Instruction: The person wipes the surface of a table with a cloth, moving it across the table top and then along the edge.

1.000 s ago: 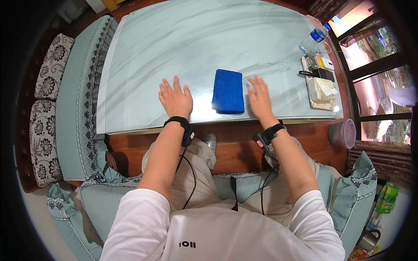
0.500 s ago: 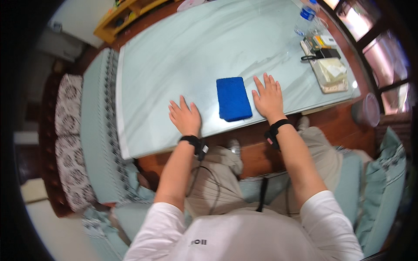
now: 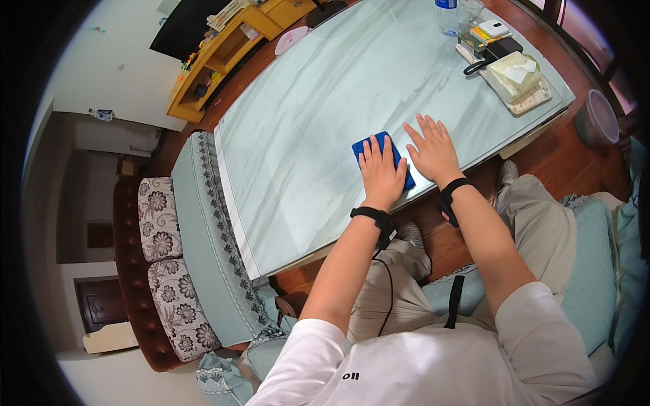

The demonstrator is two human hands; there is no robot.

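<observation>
A folded blue cloth (image 3: 361, 145) lies near the front edge of the pale marbled table (image 3: 291, 142). Flat on top of it rests my left hand (image 3: 381, 177), fingers stretched out and covering most of the cloth. To the right of the cloth, my right hand (image 3: 433, 150) lies on the bare tabletop with its fingers spread and nothing in it. Each wrist wears a black band, and a thin cable hangs from the left one.
At the table's far right stand a water bottle (image 3: 447, 16), a tissue pack (image 3: 513, 73) and several small boxes. A bin (image 3: 596, 118) is on the floor beyond the right edge. A sofa (image 3: 196, 271) runs along the left side; a yellow cabinet (image 3: 223, 57) stands behind.
My left hand has moved right from the bare table onto the blue cloth. The right hand stays spread beside it. The view has shifted, showing more of the room at left.
</observation>
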